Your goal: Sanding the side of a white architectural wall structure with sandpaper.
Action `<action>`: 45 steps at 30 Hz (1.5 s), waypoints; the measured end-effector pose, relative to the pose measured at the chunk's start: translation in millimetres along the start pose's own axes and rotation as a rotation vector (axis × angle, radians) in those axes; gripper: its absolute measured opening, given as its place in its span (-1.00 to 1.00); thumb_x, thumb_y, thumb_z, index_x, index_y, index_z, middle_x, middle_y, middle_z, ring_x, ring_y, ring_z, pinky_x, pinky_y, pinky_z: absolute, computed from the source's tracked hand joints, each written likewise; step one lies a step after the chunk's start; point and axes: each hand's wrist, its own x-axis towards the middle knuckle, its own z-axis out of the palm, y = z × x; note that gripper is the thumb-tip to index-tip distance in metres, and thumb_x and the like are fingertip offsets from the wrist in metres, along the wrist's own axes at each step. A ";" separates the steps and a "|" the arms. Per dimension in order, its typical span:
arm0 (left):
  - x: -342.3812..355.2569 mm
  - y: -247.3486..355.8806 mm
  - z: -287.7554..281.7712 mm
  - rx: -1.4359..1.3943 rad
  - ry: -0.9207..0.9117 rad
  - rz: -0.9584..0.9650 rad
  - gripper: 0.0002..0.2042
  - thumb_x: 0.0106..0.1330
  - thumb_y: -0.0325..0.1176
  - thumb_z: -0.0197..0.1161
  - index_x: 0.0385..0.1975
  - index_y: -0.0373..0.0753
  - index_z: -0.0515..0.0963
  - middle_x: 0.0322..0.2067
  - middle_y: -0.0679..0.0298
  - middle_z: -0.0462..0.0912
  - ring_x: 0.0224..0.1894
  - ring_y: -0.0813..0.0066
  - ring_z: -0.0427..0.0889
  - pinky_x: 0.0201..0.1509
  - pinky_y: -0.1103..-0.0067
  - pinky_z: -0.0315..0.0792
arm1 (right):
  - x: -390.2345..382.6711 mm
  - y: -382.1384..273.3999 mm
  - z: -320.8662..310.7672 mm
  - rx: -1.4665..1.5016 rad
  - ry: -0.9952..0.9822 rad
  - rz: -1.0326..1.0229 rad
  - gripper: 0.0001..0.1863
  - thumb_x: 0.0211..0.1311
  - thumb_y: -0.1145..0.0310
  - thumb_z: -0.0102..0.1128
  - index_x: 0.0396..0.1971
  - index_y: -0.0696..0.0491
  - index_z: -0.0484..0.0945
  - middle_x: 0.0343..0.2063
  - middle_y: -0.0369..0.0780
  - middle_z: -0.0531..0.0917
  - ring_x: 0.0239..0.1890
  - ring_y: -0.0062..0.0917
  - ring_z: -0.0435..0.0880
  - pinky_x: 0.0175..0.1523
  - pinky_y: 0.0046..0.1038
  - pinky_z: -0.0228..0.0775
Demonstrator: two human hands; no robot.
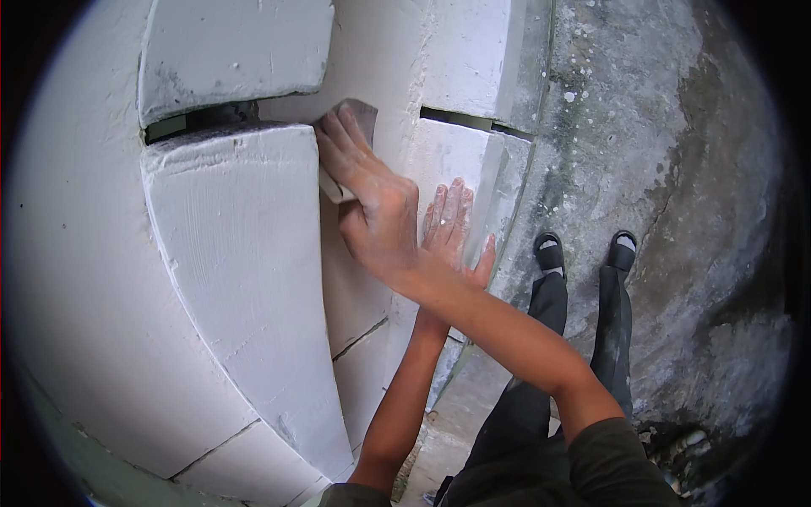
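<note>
My right hand [380, 211] reaches across to the left, over my left forearm. Its fingers are closed on a folded sheet of grey sandpaper [365, 117], pressed to the side of a raised white block [241, 253]. A paler part of the sheet shows below the fingers. My left hand [450, 224] lies flat with fingers stretched out on a white ledge [456, 156], holding nothing. White dust coats its fingertips. The right forearm passes in front of the left wrist.
A second white block [236, 51] sits above, with a dark gap [194, 121] between the two. A narrow slot [460, 119] cuts the ledge. To the right is a stained concrete floor [608, 152], where my feet stand in dark sandals [548, 252].
</note>
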 end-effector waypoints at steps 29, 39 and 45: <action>10.5 11.3 0.6 0.137 0.042 0.035 -0.47 0.09 -0.28 0.43 0.05 -0.41 0.54 0.12 -0.17 0.54 0.24 -0.26 0.45 0.37 0.17 0.34 | 27.0 15.4 -7.6 -0.093 -0.004 -0.014 -0.46 -0.04 0.75 -0.08 -0.01 0.23 0.65 0.09 0.03 0.60 0.16 -0.15 0.61 0.19 -0.32 0.52; 2.1 3.8 9.2 -0.146 0.061 0.031 -0.47 0.11 -0.36 0.38 0.10 -0.46 0.51 0.19 -0.21 0.51 0.25 -0.26 0.47 0.41 0.08 0.27 | 71.0 31.5 -10.2 -0.039 -0.023 -0.058 -0.29 -0.23 0.75 -0.10 0.08 0.19 0.62 0.20 0.09 0.52 0.36 -0.09 0.40 0.35 -0.21 0.39; 1.7 8.7 21.8 -0.070 0.057 0.052 -0.54 0.14 -0.31 0.41 0.03 -0.38 0.56 0.05 -0.16 0.59 0.21 -0.26 0.49 0.35 0.17 0.36 | 155.7 37.8 -15.7 0.040 0.061 0.036 -0.34 -0.11 0.73 -0.09 0.12 0.19 0.57 0.20 0.13 0.49 0.35 -0.02 0.39 0.44 -0.28 0.25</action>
